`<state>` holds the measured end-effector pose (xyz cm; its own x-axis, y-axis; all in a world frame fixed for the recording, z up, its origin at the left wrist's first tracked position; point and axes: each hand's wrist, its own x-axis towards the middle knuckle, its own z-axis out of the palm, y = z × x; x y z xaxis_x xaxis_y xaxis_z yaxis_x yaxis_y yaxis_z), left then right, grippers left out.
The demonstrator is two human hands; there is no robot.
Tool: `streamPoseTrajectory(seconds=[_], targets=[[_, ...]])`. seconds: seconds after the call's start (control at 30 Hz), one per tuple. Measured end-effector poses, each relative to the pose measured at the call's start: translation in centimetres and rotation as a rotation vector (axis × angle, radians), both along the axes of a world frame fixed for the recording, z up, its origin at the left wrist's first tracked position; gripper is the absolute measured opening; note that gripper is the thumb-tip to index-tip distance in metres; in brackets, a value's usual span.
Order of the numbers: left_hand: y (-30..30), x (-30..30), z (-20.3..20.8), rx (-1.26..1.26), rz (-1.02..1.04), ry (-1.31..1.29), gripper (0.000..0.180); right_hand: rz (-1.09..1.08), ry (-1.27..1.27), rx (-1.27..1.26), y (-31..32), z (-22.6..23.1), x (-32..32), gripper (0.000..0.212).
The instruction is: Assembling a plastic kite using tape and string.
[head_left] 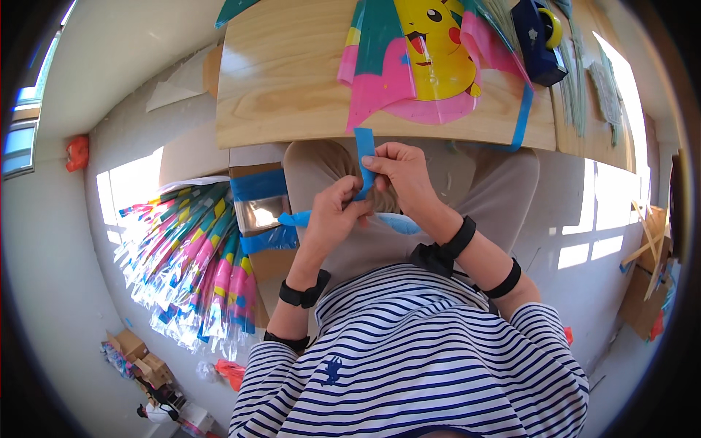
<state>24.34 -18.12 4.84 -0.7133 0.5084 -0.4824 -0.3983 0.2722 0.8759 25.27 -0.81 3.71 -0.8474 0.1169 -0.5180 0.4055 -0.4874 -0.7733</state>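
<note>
My left hand (334, 217) and my right hand (404, 175) are close together above my lap, fingers closed. Between them a short strip of blue tape (365, 143) stands nearly upright, its free end pointing to the table. My right thumb and fingers pinch its middle, while my left fingers close on its lower end. Across my lap, below the hands, runs a light-blue band (400, 223); its narrow end (293, 219) sticks out left of my left hand. Whether it joins the strip is hidden by the fingers.
On the wooden table (292, 80) lie a printed plastic sheet (438, 66) with a yellow cartoon figure, a dark-blue tape dispenser (539, 44) and thin sticks (577, 95). A blue strip (523, 117) hangs over its edge. Left, colourful plastic bundles (197, 255) lie beside a box (259, 186).
</note>
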Motion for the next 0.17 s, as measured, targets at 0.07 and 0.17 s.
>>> streamPoseTrajectory(seconds=[0.07, 0.17], targets=[[0.1, 0.0, -0.6, -0.142, -0.003, 0.280, 0.023, -0.012, -0.065, 0.023, -0.2, -2.3, -0.3, 0.008], [0.6, -0.3, -0.3, -0.286, 0.022, 0.752, 0.016, -0.049, -0.089, 0.019, -0.7, -4.3, -0.9, 0.009]])
